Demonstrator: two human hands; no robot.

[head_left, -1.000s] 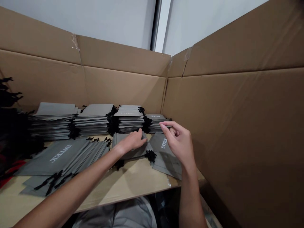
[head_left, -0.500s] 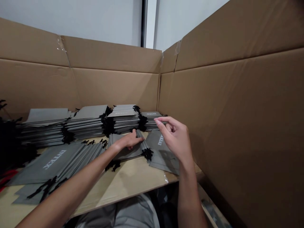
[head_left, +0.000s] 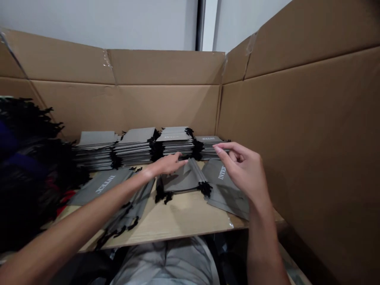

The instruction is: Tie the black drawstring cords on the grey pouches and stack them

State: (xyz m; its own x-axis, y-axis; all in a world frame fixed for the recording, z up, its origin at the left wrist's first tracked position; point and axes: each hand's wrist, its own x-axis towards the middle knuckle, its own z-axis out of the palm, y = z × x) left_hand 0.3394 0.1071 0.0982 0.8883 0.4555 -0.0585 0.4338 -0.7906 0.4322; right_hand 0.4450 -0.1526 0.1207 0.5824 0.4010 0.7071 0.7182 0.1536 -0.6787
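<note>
My left hand point(head_left: 166, 164) reaches forward with its fingers spread, just above a grey drawstring bag point(head_left: 181, 180) and close to the front of the stacked bags. That bag lies flat on the board, with black cords bunched at its right corner. My right hand point(head_left: 242, 166) hangs raised and loosely curled, holding nothing, above a grey bag printed INTEX point(head_left: 222, 184). Its fingertips point toward the rightmost stack point(head_left: 209, 148). Under my left forearm lies a further bag printed INTEX point(head_left: 101, 186), partly hidden.
Several stacks of grey bags point(head_left: 133, 146) line the back of a light wooden board point(head_left: 181, 213). Tall cardboard walls point(head_left: 297, 126) rise behind and to the right. A dark heap of black cords point(head_left: 29, 158) fills the left side. My lap shows below the board's front edge.
The view has swung, so everything sits further right. My left hand has left the bag's folded edge and moved toward the stacks. The bags at left now lie mostly under my forearm.
</note>
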